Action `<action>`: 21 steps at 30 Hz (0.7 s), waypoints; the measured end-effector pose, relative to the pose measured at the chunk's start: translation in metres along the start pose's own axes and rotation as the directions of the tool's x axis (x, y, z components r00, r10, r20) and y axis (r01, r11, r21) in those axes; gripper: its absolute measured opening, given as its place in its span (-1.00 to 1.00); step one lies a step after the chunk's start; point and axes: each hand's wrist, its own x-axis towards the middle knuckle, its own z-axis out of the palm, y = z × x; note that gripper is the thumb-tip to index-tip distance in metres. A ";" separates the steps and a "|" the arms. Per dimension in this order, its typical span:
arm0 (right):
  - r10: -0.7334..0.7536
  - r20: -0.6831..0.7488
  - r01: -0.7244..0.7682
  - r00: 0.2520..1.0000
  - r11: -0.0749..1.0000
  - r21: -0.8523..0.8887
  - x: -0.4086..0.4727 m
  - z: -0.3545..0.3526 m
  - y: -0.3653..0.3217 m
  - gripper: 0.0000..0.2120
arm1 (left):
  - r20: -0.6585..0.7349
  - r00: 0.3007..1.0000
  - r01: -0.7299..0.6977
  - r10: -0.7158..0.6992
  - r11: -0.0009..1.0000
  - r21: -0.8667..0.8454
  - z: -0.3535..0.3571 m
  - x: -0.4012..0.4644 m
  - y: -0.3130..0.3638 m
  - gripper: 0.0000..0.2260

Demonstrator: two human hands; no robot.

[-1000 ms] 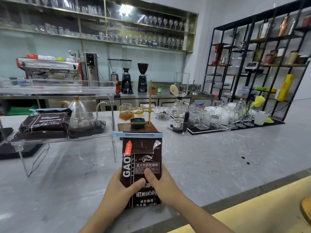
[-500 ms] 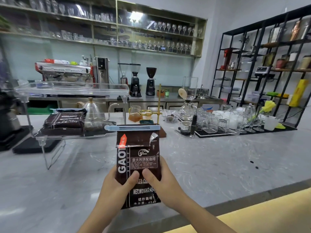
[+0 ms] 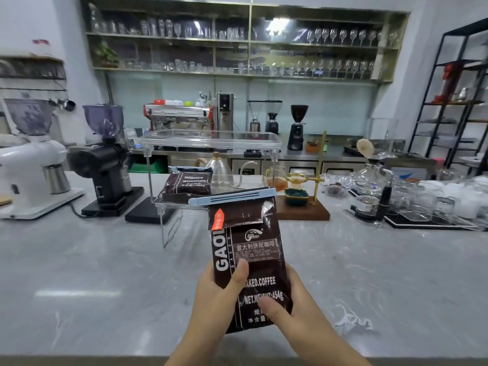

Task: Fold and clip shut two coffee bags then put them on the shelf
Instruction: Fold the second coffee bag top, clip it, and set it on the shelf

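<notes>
above the near edge of the grey tabletop (image 3: 79,273), the left grip (image 3: 219,294) and right grip (image 3: 293,305) both clasp a clipped coffee bag (image 3: 250,249) upright, while farther back the second bag (image 3: 188,183) lies on the clear shelf (image 3: 211,140) toward its left end.

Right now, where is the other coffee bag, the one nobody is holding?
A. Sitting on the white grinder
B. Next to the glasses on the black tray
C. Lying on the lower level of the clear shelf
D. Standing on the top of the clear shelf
C: the second coffee bag lies flat on the lower level of the clear acrylic shelf, beside a metal kettle, while both hands hold the clipped coffee bag.
</notes>
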 end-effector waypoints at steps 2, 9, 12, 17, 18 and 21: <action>-0.019 0.003 0.019 1.000 1.000 0.004 0.002 0.003 -0.002 -0.47 | -0.014 1.000 0.026 -0.026 0.999 -0.033 -0.003 0.001 0.004 -0.65; -0.084 0.008 0.085 0.996 0.996 -0.027 0.012 0.009 -0.010 -0.44 | -0.031 0.998 0.062 -0.062 0.998 -0.023 -0.009 0.007 0.022 -0.73; -0.099 0.067 0.102 0.993 0.994 -0.042 0.013 0.013 -0.006 -0.20 | -0.046 0.995 0.086 -0.088 0.996 -0.031 -0.014 0.011 0.030 -0.77; -0.176 0.090 0.193 0.980 0.951 -0.241 0.021 0.016 -0.006 0.13 | -0.040 0.986 0.162 -0.161 0.986 0.025 -0.024 0.023 0.042 -0.67; -0.179 0.068 0.190 0.981 0.955 -0.225 0.024 0.016 -0.008 0.13 | -0.012 0.988 0.154 -0.154 0.987 0.035 -0.026 0.025 0.045 -0.67; -0.221 -0.026 0.213 0.975 0.961 -0.177 0.034 0.014 -0.011 0.05 | 0.117 0.989 0.082 -0.092 0.993 0.082 -0.032 0.028 0.050 -0.44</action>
